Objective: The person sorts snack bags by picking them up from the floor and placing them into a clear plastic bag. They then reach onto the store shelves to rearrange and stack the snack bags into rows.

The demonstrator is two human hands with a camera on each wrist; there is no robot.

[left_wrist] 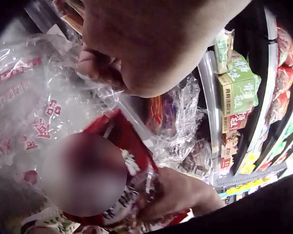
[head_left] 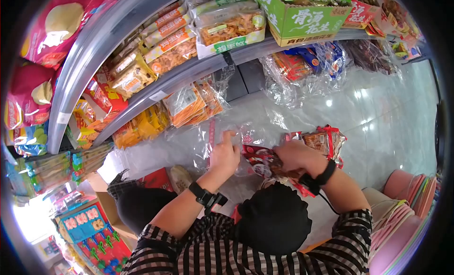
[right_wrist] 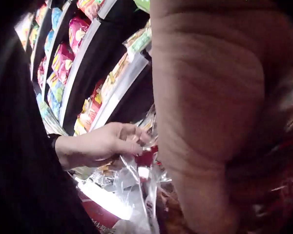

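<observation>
The right hand (head_left: 298,157) grips a red packet (head_left: 257,157) beside the clear bag (left_wrist: 19,107); a blur hides part of its print. Whether the left hand's (head_left: 224,156) fingers pinch the bag, I cannot tell. Black clothing (head_left: 274,220) blocks some floor (head_left: 397,119).

Room over glossy grey floor (head_left: 383,112) right of red-edged snack packet (head_left: 317,142); curved grey shelf edge (head_left: 199,70) blocks ahead, pink plastic stack (head_left: 403,231) lower right.

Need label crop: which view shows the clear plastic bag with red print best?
Left wrist: the clear plastic bag fills much of the left, its red characters large. Head shows it smaller, with little red print; right wrist shows clear plastic, unclear whether the same bag.
</observation>
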